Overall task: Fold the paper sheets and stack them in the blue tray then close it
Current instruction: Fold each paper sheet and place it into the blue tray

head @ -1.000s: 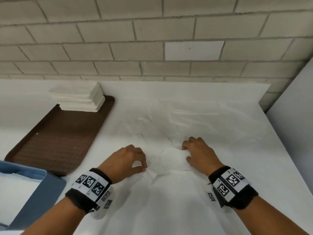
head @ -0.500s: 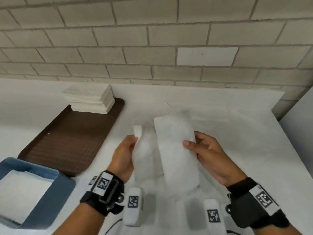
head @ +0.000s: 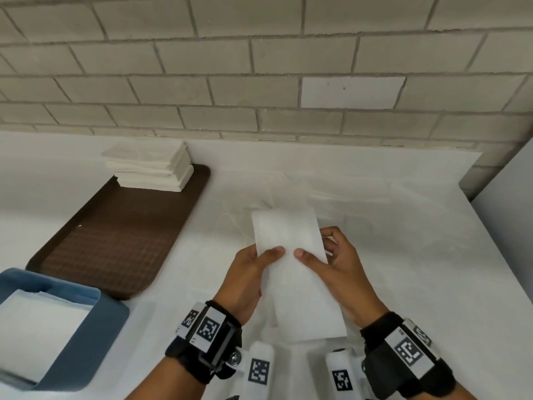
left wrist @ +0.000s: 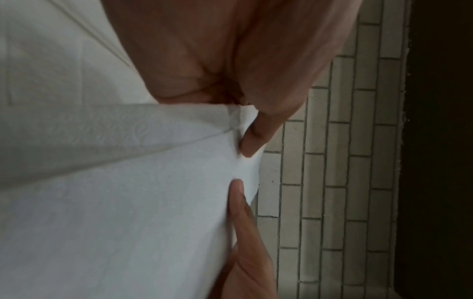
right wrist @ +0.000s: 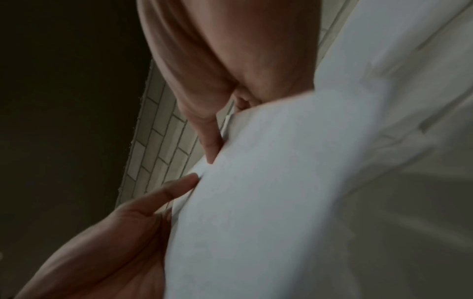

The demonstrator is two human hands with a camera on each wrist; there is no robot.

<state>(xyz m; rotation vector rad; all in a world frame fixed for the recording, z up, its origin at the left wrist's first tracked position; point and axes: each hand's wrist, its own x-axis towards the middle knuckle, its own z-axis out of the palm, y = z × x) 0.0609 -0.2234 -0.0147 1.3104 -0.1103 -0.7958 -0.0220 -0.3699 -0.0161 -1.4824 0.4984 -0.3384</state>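
A white paper sheet [head: 294, 264], folded into a long strip, is held above the white table between both hands. My left hand [head: 253, 269] pinches its left edge with the thumb on top, and my right hand [head: 331, 261] pinches the right edge the same way. In the left wrist view, the paper [left wrist: 128, 192] is pinched by that hand. The right wrist view shows the sheet [right wrist: 268, 182] between thumb and fingers. The blue tray [head: 95, 327] sits open at the lower left with folded white sheets [head: 37, 327] inside. Its lid is not in view.
A brown serving tray [head: 115, 241] lies left of centre, with a pile of white paper sheets [head: 150, 166] at its far end. A brick wall [head: 259, 67] backs the table. A grey panel [head: 507, 212] stands at the right edge.
Both hands have lifted the sheet off the table and brought its two halves together into one narrow strip, now held by both thumbs.
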